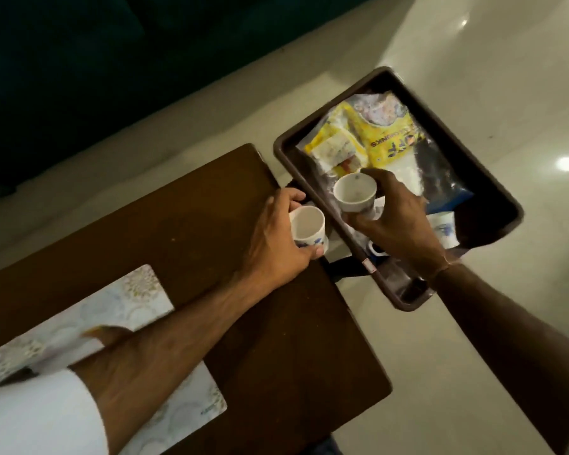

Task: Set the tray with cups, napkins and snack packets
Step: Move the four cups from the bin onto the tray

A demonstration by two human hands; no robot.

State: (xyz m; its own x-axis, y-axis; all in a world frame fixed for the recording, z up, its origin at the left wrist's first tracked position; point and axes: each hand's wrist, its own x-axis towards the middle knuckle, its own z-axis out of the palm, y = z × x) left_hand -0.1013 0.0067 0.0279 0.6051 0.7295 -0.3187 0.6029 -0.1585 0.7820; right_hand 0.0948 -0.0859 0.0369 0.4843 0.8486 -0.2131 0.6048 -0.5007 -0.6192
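Two empty cups, one per closed grip: left cup (306,227) over table (191,205), right cup (353,193) over packet-filled tray (493,188).

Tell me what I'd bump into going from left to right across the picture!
White patterned placemat → left hand holding a white paper cup → right hand holding another white paper cup → dark brown plastic tray's far edge.

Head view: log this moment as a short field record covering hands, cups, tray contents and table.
left hand: holds a white cup at the table's edge
right hand: holds a second white cup over the tray
tray: dark brown, off the table's edge
tray contents: yellow snack packet, clear packets
table: brown, patterned placemat on it
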